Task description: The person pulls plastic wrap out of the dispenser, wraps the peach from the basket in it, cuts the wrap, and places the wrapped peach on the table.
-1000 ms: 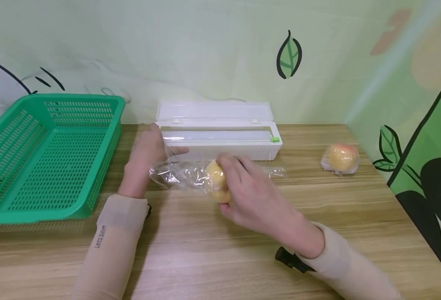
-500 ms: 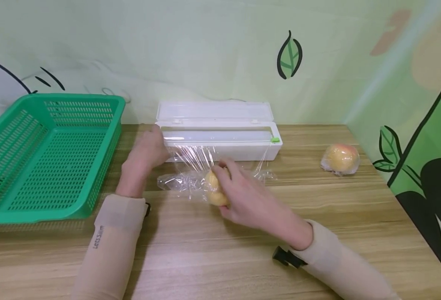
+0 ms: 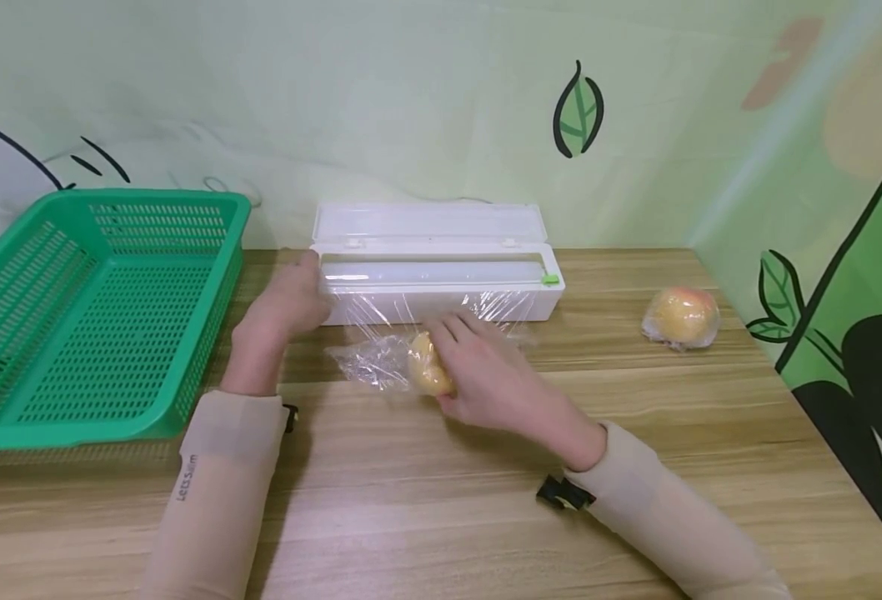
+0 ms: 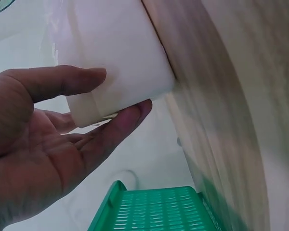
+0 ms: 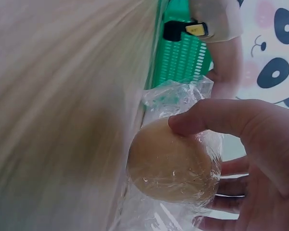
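Note:
My right hand (image 3: 486, 371) grips a round yellow fruit (image 3: 428, 367) low over the table, partly covered in clear cling film (image 3: 373, 362). In the right wrist view, the thumb lies over the fruit (image 5: 168, 166), with fingers on its other side; wrinkled film clings to it. The film spreads up to a white cling film dispenser (image 3: 441, 308), whose lid stands raised, showing the roll (image 3: 433, 272) inside. My left hand (image 3: 291, 296) holds the dispenser's left end. In the left wrist view, its thumb lies on one face of the dispenser (image 4: 120, 53) and its fingers on the end.
A green plastic basket (image 3: 219, 325) stands at the left. To the right lies another yellow-red fruit (image 3: 681, 317) wrapped in film. A green slider (image 3: 550, 280) sits at the dispenser's right end. Behind rises a painted wall (image 3: 426, 108).
My right hand has moved slightly left with the fruit. The film now stretches taut down from the dispenser's front. My left index finger no longer extends along the dispenser's front.

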Available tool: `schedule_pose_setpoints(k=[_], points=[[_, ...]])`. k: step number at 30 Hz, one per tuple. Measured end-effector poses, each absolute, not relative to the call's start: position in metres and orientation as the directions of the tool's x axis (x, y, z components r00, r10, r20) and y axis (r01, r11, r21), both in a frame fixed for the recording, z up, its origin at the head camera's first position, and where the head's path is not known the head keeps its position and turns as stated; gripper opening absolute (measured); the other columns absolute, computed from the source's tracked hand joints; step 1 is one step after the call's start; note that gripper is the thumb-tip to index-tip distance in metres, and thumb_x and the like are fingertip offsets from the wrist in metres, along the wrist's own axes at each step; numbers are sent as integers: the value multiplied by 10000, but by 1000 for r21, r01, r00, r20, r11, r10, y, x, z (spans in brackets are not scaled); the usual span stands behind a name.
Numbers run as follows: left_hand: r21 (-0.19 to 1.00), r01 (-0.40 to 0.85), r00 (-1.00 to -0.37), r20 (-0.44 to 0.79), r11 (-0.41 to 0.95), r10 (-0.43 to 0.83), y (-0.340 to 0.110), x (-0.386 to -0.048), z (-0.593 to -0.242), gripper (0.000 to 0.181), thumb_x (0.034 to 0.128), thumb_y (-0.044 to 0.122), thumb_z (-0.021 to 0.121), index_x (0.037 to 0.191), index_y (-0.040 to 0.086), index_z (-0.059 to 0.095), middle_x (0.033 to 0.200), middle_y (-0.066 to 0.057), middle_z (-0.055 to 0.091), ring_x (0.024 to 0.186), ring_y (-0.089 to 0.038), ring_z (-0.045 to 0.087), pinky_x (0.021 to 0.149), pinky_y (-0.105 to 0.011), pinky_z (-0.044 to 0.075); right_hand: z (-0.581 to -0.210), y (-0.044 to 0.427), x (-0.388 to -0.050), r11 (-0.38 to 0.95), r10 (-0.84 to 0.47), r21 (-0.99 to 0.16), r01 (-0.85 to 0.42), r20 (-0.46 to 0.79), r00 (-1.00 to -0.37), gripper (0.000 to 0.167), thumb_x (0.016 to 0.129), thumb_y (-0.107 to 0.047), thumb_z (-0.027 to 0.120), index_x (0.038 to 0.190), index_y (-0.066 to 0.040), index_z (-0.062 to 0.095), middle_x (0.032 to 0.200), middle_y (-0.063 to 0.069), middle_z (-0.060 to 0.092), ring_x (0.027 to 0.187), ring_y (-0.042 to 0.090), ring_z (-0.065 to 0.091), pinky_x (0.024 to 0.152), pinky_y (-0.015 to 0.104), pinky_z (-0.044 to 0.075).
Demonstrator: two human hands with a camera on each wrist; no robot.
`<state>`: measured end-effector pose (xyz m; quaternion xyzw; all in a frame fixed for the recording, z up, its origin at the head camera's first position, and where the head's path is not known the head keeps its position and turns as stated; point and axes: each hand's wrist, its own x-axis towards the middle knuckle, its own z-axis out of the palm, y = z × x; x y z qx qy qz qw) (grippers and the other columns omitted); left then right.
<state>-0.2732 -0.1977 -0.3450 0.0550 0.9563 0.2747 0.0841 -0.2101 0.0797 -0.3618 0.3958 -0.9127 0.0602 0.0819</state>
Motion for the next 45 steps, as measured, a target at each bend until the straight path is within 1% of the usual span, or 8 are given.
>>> schedule_pose_setpoints(k=[3, 7, 17, 23, 31, 38, 41, 45], points=[[532, 44, -972, -173, 846, 159, -198, -272, -342, 802, 913, -24, 500, 1565, -146, 50, 1582, -386, 212, 1442, -486, 286, 1165, -606, 250, -364, 80, -215, 702, -690, -79, -708, 174, -703, 992, 703, -282, 922, 1483, 38, 399, 1370, 162, 571, 1328, 331, 457, 1153, 454, 345], [491, 35, -967, -203, 871, 153, -198, -270, -338, 820, 972, 86, 503, 1582, -108, -10, 1622, -369, 78, 1492, -505, 145, 1179, -618, 173, -364, 80, -220, 719, -667, -129, -683, 145, -731, 922, 709, -270, 917, 1441, 12, 433, 1307, 128, 611, 1290, 315, 499, 1120, 455, 383], [453, 100, -992, -19, 886, 121, -182, -256, -316, 635, 972, 197, 546, 1521, -74, 380, 1473, -354, 358, 1352, -509, 343, 1106, -663, 281, -365, 89, -235, 700, -655, -243, -672, 157, -739, 847, 760, -208, 882, 1474, -19, 467, 1516, 212, 405, 1347, 360, 455, 1073, 496, 440], [472, 361, -926, 80, 804, 369, -152, -247, -309, 372, 996, 196, 670, 1280, -42, 638, 1273, -229, 610, 1182, -396, 567, 1021, -535, 438, -369, 94, -240, 695, -660, -197, -691, 207, -722, 817, 794, -259, 862, 1483, -25, 490, 1371, 172, 476, 1231, 316, 463, 1001, 474, 466], [447, 552, -798, 37, 704, 602, -117, -239, -322, 301, 984, 173, 718, 1246, 28, 698, 1214, -90, 662, 1087, -271, 626, 955, -422, 501, -355, 107, -246, 653, -662, -304, -694, 217, -718, 807, 839, -329, 860, 1475, -6, 483, 1389, 153, 562, 1287, 319, 516, 1081, 468, 420], [414, 539, -804, -6, 734, 594, -111, -237, -324, 274, 992, 194, 710, 1228, 56, 698, 1164, -64, 637, 995, -237, 614, 903, -401, 512, -335, 154, -271, 686, -393, -503, -526, 352, -849, 248, 997, -100, 621, 1170, 72, 666, 1123, 204, 677, 1036, 345, 624, 910, 474, 496], [398, 546, -804, -1, 738, 595, -108, -237, -324, 273, 997, 204, 701, 1216, 40, 696, 1151, -78, 634, 965, -236, 610, 883, -399, 517, -333, 174, -282, 750, -244, -549, -369, 288, -926, 287, 1002, -127, 610, 1193, 85, 640, 1129, 230, 649, 1040, 371, 608, 901, 489, 492], [359, 555, -808, 18, 750, 589, -101, -239, -324, 276, 1001, 225, 692, 1179, 15, 714, 1127, -91, 643, 941, -237, 622, 863, -387, 527, -340, 189, -294, 793, -165, -570, -217, 143, -976, 566, 965, -292, 712, 1343, 89, 533, 1273, 264, 576, 1168, 412, 551, 960, 525, 476]])
